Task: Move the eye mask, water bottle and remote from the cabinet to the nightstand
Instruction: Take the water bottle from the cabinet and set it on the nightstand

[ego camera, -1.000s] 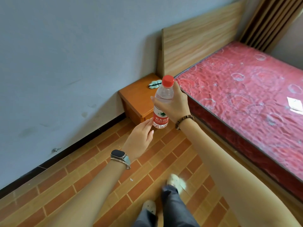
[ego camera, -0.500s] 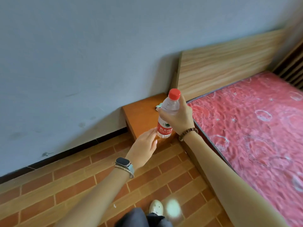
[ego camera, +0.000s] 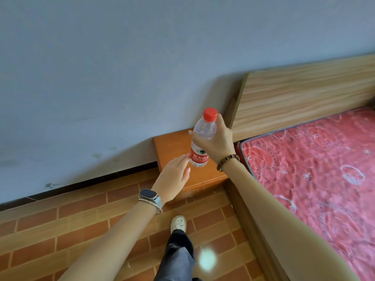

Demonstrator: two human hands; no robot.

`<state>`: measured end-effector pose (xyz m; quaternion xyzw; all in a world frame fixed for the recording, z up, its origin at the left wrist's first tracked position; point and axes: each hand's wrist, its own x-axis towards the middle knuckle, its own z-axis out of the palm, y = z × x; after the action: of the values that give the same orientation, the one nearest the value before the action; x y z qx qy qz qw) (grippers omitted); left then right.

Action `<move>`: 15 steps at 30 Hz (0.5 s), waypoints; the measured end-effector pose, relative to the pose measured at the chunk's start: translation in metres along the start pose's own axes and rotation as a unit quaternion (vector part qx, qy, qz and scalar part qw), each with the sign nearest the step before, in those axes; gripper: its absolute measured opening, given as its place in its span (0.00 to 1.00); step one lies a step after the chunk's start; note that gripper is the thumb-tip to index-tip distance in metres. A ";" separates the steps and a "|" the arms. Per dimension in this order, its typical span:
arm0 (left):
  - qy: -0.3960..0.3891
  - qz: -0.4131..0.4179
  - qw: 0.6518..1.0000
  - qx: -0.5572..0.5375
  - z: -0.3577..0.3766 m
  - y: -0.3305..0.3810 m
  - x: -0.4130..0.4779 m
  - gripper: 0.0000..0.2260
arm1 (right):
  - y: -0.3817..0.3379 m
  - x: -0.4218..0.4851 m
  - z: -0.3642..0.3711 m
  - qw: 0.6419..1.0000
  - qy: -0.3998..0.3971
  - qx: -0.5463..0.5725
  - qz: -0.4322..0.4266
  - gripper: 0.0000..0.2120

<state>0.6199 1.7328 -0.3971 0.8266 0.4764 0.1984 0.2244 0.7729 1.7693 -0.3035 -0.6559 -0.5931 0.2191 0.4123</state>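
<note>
My right hand (ego camera: 218,141) grips a clear water bottle (ego camera: 202,138) with a red cap and red label, held upright above the orange wooden nightstand (ego camera: 172,147). The bottle's base hangs a little over the nightstand top. My left hand (ego camera: 174,177) is open, fingers together, its fingertips close to the bottle's lower left side, over the nightstand's front part. The eye mask seen earlier on the nightstand is now hidden behind the bottle and my right hand. No remote is visible.
The nightstand stands in the corner between the grey wall (ego camera: 142,67) and the wooden headboard (ego camera: 304,98). A bed with a red patterned mattress (ego camera: 314,169) fills the right side. My shoe (ego camera: 178,223) rests on the brick-pattern floor (ego camera: 71,230).
I have stepped closer to the nightstand. The bottle in my right hand now hangs over the nightstand top, and my left hand followed beneath it. The eye mask went out of sight behind the bottle.
</note>
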 end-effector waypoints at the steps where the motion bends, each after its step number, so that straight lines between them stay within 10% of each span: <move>1: 0.004 -0.005 1.000 -0.003 0.001 -0.006 0.010 0.21 | 0.002 0.012 0.004 1.000 -0.005 -0.001 0.000 0.28; 15: 0.011 -0.122 0.992 0.002 0.010 -0.095 0.121 0.20 | 0.050 0.152 0.092 0.992 -0.122 -0.002 -0.006 0.27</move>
<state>0.6157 1.8788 -0.4448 0.7605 0.5763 0.1780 0.2404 0.7618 1.9429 -0.3642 -0.6215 -0.6436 0.2939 0.3364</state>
